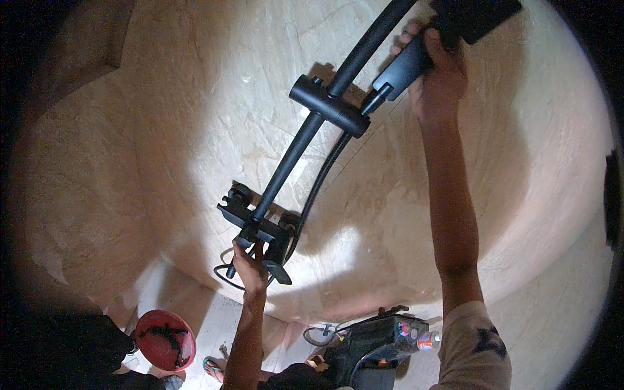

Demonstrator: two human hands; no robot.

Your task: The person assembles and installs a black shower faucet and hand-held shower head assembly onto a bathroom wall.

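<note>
A black shower mixer (250,221) is mounted on the beige marbled wall, with a black riser pipe (292,156) slanting up from it. My left hand (251,268) is closed with its fingertips around the mixer's underside, at the fitting below the pipe. Further up, my right hand (445,78) wraps around a flat black hand shower (402,73). The hand shower's lower end meets the black cylindrical holder (329,107) on the pipe. From that holder a black hose (322,175) hangs down beside the mixer and loops under it.
A flat black square panel (480,16) shows beyond my right hand. Below on the floor are a red bucket (166,338) with dark things inside and a sandal (212,369). A black bag-like case (380,341) with cables and a small bottle (428,340) stands below the wall.
</note>
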